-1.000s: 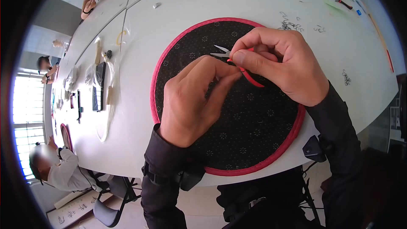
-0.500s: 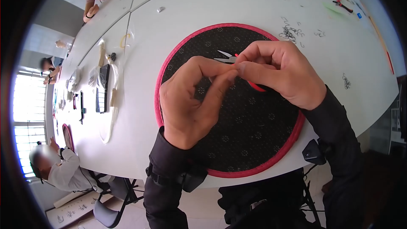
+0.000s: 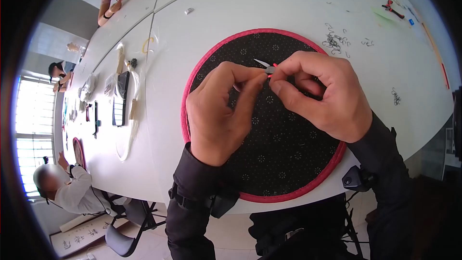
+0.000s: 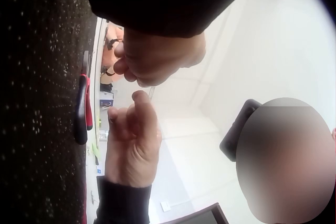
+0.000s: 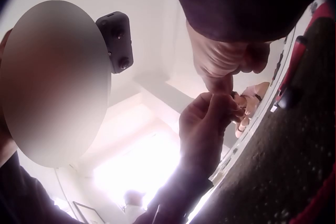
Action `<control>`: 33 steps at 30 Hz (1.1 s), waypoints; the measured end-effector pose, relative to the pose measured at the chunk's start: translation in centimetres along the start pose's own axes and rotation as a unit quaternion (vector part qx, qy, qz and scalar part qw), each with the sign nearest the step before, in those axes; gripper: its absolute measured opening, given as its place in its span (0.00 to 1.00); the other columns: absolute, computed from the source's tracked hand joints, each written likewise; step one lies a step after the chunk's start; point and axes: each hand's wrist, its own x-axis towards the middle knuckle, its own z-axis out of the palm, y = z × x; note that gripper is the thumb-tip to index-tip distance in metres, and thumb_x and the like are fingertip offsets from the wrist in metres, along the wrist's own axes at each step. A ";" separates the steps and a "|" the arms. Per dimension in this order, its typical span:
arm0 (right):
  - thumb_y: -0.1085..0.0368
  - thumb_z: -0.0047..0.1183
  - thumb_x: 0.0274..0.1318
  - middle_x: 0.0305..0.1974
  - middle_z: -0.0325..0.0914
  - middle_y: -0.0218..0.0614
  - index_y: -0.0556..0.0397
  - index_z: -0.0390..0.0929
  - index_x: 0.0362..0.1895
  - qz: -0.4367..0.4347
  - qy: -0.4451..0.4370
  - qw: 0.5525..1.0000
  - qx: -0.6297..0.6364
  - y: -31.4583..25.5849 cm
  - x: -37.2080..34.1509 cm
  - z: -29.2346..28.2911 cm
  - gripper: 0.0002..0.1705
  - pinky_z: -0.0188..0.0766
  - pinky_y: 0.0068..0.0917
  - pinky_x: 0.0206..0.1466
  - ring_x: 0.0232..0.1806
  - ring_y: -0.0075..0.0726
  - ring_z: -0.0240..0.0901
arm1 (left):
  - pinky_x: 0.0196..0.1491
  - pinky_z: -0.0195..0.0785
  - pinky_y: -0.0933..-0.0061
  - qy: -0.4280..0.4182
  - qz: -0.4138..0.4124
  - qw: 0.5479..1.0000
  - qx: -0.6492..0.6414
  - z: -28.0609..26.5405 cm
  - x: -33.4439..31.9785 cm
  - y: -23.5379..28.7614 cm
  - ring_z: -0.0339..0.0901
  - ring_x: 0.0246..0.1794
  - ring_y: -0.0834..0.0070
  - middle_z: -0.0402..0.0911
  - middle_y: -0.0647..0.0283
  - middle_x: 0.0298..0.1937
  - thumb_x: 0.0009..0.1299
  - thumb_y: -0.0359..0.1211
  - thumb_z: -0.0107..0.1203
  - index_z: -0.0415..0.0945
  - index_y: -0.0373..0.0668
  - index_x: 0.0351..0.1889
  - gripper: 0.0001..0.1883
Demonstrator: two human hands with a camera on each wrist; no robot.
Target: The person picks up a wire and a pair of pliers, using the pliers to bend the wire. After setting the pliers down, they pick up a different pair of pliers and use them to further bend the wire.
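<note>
Over the round black mat [image 3: 269, 163] with a red rim, my two hands meet at the fingertips in the head view. My left hand [image 3: 216, 115] pinches thumb against forefinger on something too small to make out. My right hand [image 3: 332, 96] is close beside it, fingers curled, thumb and forefinger near the left fingertips; whether it grips anything is not clear. Red-handled pliers [image 3: 263, 62] lie on the mat behind the fingers, mostly hidden. The left wrist view shows the pliers [image 4: 84, 106] on the mat, apart from both hands [image 4: 157, 58] [image 4: 134, 145].
Small dark wire pieces [image 3: 332, 41] lie scattered beyond the mat, with another bunch [image 3: 396, 97] at the right. Another pair of pliers [image 3: 393, 9] is at the far right. A phone [image 3: 120, 101] and clear bags sit at the left. Other people sit around the white table [image 3: 163, 67].
My right hand has moved down and slightly away from the pliers, and my left fingertips have shifted up a little. The head view has shifted, so the mat appears further right. The pliers stay on it.
</note>
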 end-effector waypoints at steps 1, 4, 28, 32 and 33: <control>0.69 0.62 0.59 0.18 0.56 0.18 0.56 0.83 0.39 -0.020 0.009 1.000 -0.022 0.0 0.0 0.0 0.06 0.52 0.19 0.27 0.22 0.13 0.50 | 0.36 0.74 0.75 -0.007 0.013 1.000 0.017 0.0 0.0 0.0 0.81 0.30 0.73 0.84 0.60 0.34 0.67 0.21 0.63 0.79 0.36 0.37 0.04; 0.69 0.60 0.61 0.18 0.56 0.19 0.56 0.83 0.40 -0.051 0.022 0.998 -0.038 0.2 0.1 -0.2 0.05 0.52 0.19 0.27 0.22 0.13 0.50 | 0.35 0.73 0.73 -0.035 0.026 0.998 0.045 0.1 0.1 0.2 0.80 0.29 0.69 0.83 0.59 0.32 0.67 0.21 0.63 0.78 0.36 0.36 0.05; 0.63 0.62 0.60 0.16 0.54 0.18 0.57 0.83 0.36 0.081 -0.022 0.990 0.111 0.4 0.4 -0.1 0.09 0.51 0.21 0.24 0.19 0.14 0.50 | 0.39 0.75 0.78 0.003 -0.056 0.994 -0.097 -0.1 -0.3 0.4 0.83 0.35 0.78 0.86 0.61 0.35 0.70 0.22 0.62 0.79 0.34 0.39 0.03; 0.69 0.63 0.61 0.19 0.58 0.16 0.57 0.85 0.40 0.082 -0.018 0.995 0.062 -0.3 0.1 -0.1 0.05 0.54 0.17 0.26 0.22 0.11 0.52 | 0.41 0.75 0.79 0.021 -0.074 0.993 -0.088 0.0 -0.2 0.5 0.82 0.36 0.79 0.85 0.61 0.35 0.71 0.22 0.61 0.79 0.33 0.40 0.03; 0.70 0.63 0.60 0.19 0.59 0.17 0.56 0.85 0.40 0.053 -0.006 0.998 0.042 -0.2 0.0 0.1 0.05 0.54 0.17 0.26 0.22 0.11 0.52 | 0.42 0.74 0.79 0.020 -0.076 0.993 -0.085 0.0 -0.2 0.6 0.81 0.36 0.80 0.84 0.61 0.36 0.72 0.22 0.60 0.79 0.32 0.40 0.03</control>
